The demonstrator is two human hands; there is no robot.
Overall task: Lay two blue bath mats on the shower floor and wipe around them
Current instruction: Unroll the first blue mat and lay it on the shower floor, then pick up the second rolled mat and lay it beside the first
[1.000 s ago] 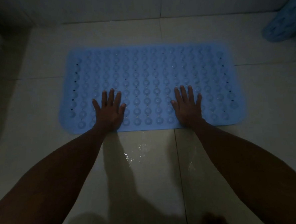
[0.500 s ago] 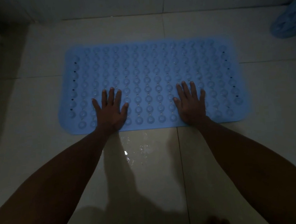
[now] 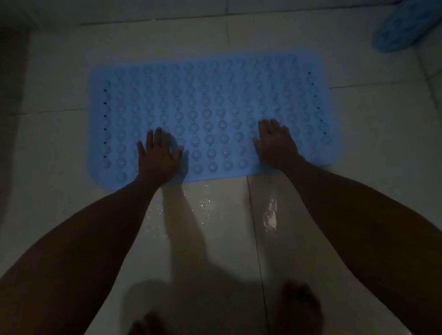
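1. Our left hand (image 3: 160, 158) lies flat, fingers straight and spread, on the near edge of the flat blue rubber bath mat (image 3: 211, 111) with rows of round suction cups.
2. Our right hand (image 3: 276, 145) presses the same edge, fingers straight.
3. The mat lies mid-floor on pale, wet shower tiles (image 3: 218, 219).
4. A second blue mat (image 3: 410, 18) sits in the far right corner.
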